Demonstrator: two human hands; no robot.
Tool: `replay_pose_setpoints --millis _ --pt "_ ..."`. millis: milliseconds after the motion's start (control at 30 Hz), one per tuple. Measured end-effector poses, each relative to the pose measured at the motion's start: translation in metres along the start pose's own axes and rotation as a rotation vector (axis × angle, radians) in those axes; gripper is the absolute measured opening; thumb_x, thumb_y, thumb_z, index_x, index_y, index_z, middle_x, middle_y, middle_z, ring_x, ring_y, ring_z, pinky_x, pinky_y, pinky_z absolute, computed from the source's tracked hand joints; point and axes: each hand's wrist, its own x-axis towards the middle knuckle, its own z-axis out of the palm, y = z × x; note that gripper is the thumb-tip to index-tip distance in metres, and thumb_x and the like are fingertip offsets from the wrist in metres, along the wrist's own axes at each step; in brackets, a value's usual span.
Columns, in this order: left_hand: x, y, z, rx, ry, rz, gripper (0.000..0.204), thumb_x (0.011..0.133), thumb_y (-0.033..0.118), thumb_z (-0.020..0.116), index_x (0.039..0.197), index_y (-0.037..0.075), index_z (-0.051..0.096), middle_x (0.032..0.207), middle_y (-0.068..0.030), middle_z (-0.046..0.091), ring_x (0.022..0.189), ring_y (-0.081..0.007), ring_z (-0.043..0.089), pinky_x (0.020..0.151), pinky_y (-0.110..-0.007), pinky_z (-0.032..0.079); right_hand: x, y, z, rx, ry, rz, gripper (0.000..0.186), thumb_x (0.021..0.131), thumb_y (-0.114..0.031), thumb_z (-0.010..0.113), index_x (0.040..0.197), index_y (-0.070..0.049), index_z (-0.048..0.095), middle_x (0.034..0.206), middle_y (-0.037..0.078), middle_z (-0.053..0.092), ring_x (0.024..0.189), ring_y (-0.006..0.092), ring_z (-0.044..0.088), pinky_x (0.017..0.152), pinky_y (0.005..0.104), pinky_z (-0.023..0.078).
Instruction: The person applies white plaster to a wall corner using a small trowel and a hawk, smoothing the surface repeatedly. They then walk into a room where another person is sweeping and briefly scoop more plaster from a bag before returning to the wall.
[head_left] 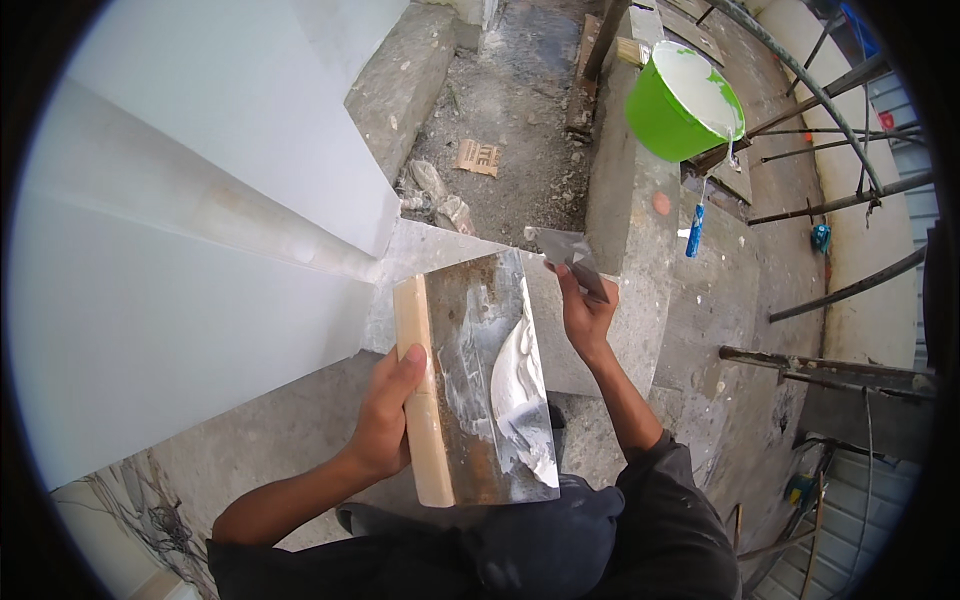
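While the white wall [180, 350] fills the left side, a green bucket [655, 115] is at the upper right, close to the concrete ledge [625, 190]. It contains a white paste [690, 78], and its rim is smeared with the same colour. A blue handle [695, 232] is just below the bucket, and a thin rod goes up from it toward the rim.

In front of the person's body, the wide scraper [465, 390] is held above the concrete floor. It has a rectangular metal blade, grey with brown stains and whitish smears, and a pale wooden grip along its left side. A thick ridge of paste [512, 370] lies near the right edge. Its long axis runs away from the person, the far end leaning slightly to the left; the blade's free edge points to the right.

The left hand [385, 410] is closed around the wooden grip, with the thumb on top. The right hand [590, 312] is clamped on a small spatula [568, 250], which is beyond the wide scraper's far right corner, its dull grey blade pointing away and to the left.
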Motion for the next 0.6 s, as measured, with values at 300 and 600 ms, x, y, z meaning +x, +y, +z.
replay_pose_setpoints --millis 300,600 --pt "-0.011 -0.008 -0.062 0.071 0.014 -0.102 0.046 0.098 0.034 0.044 0.124 -0.004 0.047 0.105 -0.0115 0.061 0.091 -0.0148 0.062 0.081 -0.029 0.05 -0.016 -0.026 0.032 0.8 0.105 0.7 0.026 0.091 -0.008 0.061 0.111 0.006 0.056 0.105 0.015 0.064 0.09 0.0225 0.067 0.075 0.0411 0.06" --pt "-0.029 -0.024 -0.131 0.099 -0.04 -0.354 0.048 0.094 0.03 0.05 0.126 -0.006 0.048 0.107 -0.0128 0.061 0.095 -0.0155 0.061 0.084 -0.028 0.048 -0.044 -0.038 0.105 0.397 -0.109 0.454 0.022 0.088 -0.006 0.063 0.107 0.004 0.066 0.082 0.012 0.071 0.074 0.0071 0.059 0.061 0.0293 0.048"
